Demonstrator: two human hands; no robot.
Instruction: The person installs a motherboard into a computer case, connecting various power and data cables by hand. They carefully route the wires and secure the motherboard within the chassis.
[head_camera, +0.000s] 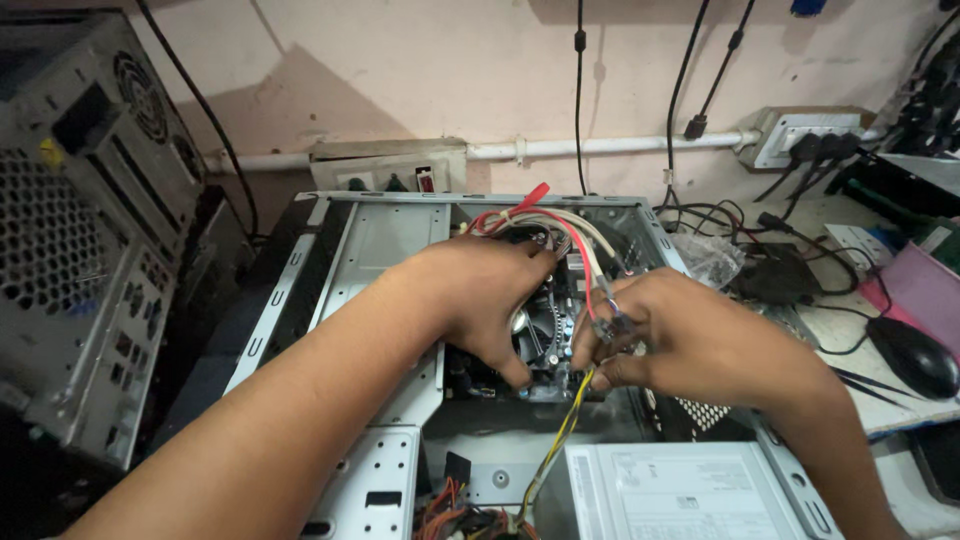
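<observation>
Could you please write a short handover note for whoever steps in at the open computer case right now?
Left hand: reaching down into the open computer case, fingertips at the board near the fan; no clear grip on anything.
Right hand: pinching a small connector on the bundle of red, white and grey cables in a closed grip; yellow wires run from below it down toward the power supply.
Done: side panel is off and the inside is exposed.
Left: the held connector is not yet seated.
Nearby: second case standing to the left, mouse on the bench to the right.
</observation>
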